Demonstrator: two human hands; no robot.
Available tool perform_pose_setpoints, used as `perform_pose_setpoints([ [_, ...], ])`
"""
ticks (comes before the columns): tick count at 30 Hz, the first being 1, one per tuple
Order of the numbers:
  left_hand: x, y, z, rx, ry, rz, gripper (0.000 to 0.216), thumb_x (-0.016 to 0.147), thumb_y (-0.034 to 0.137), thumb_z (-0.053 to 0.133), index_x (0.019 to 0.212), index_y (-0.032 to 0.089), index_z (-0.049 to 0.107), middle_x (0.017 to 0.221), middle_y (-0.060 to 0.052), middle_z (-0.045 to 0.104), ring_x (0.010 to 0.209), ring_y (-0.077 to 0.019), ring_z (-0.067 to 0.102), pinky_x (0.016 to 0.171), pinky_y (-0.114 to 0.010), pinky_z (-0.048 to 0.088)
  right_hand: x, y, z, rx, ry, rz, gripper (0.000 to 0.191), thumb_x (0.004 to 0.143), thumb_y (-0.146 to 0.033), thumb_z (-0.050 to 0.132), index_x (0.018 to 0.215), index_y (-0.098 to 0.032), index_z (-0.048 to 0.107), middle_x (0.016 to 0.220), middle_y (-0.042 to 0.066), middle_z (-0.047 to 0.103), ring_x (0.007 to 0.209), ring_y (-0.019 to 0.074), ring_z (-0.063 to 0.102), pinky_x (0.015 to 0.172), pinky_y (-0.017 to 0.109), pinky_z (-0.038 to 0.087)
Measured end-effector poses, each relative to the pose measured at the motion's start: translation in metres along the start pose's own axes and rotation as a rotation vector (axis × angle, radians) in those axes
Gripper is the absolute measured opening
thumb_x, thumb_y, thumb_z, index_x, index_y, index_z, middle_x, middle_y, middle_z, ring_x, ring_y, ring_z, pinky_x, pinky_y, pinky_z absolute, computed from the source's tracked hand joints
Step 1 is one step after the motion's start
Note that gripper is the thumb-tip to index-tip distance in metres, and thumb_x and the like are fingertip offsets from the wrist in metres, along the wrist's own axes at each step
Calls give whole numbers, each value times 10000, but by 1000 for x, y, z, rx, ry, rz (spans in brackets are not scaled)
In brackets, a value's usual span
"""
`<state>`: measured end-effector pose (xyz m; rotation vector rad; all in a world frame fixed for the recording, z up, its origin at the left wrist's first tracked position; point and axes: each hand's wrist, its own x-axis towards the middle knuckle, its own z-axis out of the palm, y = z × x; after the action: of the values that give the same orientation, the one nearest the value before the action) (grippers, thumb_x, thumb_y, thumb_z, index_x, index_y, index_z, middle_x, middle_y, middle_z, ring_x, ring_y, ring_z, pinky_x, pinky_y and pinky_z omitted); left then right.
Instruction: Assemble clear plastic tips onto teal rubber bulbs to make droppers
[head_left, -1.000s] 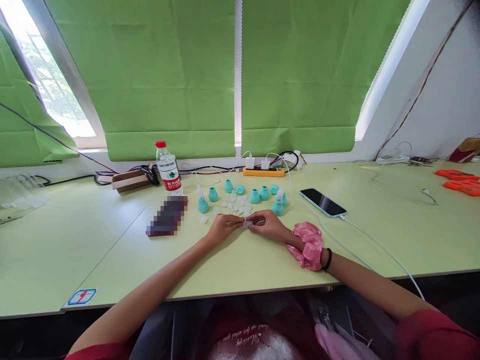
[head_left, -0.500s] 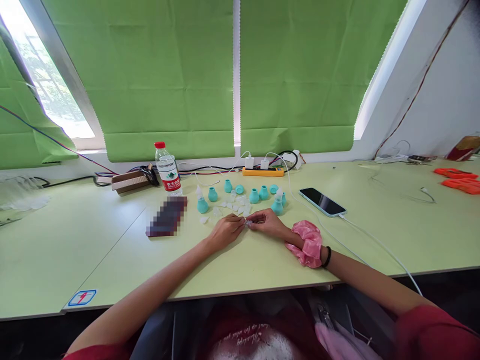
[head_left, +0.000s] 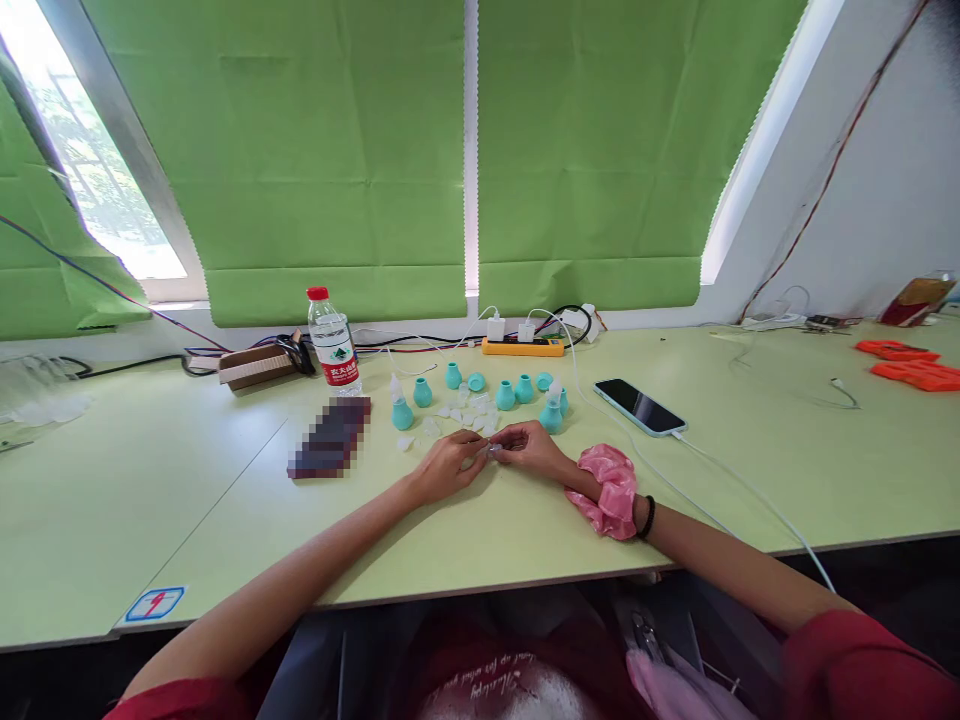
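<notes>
Moved: both hands drifted slightly left, pinch unchanged.
Left hand (head_left: 444, 466): fingers pinching small clear piece (head_left: 491, 451).
Right hand (head_left: 534, 450): pinching same piece.
Behind: teal bulbs (head_left: 505, 394).

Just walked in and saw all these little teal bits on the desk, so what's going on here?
A person sits at a green table with both hands together over it. The left hand and right hand pinch a small clear piece between their fingertips. Just beyond them lie more clear pieces and a cluster of teal bulbs, some standing. A water bottle stands to the left, a phone lies charging to the right, and a pink scrunchie sits on the right wrist.
</notes>
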<state>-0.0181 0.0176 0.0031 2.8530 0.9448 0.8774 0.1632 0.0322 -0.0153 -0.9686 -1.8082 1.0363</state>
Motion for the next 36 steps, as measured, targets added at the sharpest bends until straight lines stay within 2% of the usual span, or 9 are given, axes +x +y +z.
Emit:
perform_pose_setpoints([
  [2,15,-7,-7,-13,-19,-43,304,813,286,331,870,179,609,914,-58,598,852,-151,537,765,-257,410,1,0,1,-14,13,-3,277,570,-248,601,798,-91,622,736,66,630,641,140,567,632,281,469],
  [5,54,-22,-7,79,117,-220,323,786,346,374,943,157,584,918,-85,587,893,-196,498,815,-332,364,1,-3,2,-60,37,-11,214,559,-190,586,752,-102,613,703,45,614,595,112,542,597,249,465],
  [9,100,-35,18,215,79,-497,485,664,477,495,991,125,560,1004,-162,502,997,-320,378,761,-451,341,-2,-6,1,-176,73,-69,147,566,-181,569,700,-120,584,645,21,578,555,91,504,526,204,439],
  [13,114,-33,42,133,46,-567,400,676,455,486,884,136,606,975,-142,497,991,-310,372,738,-439,350,-3,-6,-1,-258,46,-97,165,560,-195,575,710,-127,575,629,13,567,553,94,500,513,199,430],
  [19,81,-18,14,-48,233,-328,307,674,319,520,912,136,585,1013,-82,550,943,-202,465,817,-307,365,-6,-16,-5,-477,2,-122,217,600,-167,517,787,-125,621,677,38,613,566,117,515,547,227,421],
  [26,5,1,-17,-34,148,-318,235,713,252,435,900,162,545,775,-32,586,700,-148,522,646,-254,398,-10,-22,-4,-693,-48,-202,353,623,-128,500,962,-141,597,856,83,609,770,181,529,751,308,387],
  [30,-1,7,-9,-44,87,-328,221,697,274,454,862,164,551,756,-34,586,675,-154,522,641,-259,386,-8,-23,-9,-519,-33,-202,374,653,-149,489,1020,-165,555,814,55,592,632,128,528,635,277,437],
  [33,3,11,-3,-97,58,-355,270,678,361,487,849,163,552,743,-26,594,661,-157,526,631,-258,381,-5,-26,-15,-171,43,-111,331,650,-236,532,976,-181,513,854,43,569,637,121,553,551,261,476],
  [36,3,13,-4,-155,48,-360,304,677,419,484,798,151,563,723,-19,590,640,-146,515,607,-245,375,-2,-33,-16,190,56,-63,326,604,-277,606,866,-186,436,805,23,591,721,145,588,641,306,497],
])
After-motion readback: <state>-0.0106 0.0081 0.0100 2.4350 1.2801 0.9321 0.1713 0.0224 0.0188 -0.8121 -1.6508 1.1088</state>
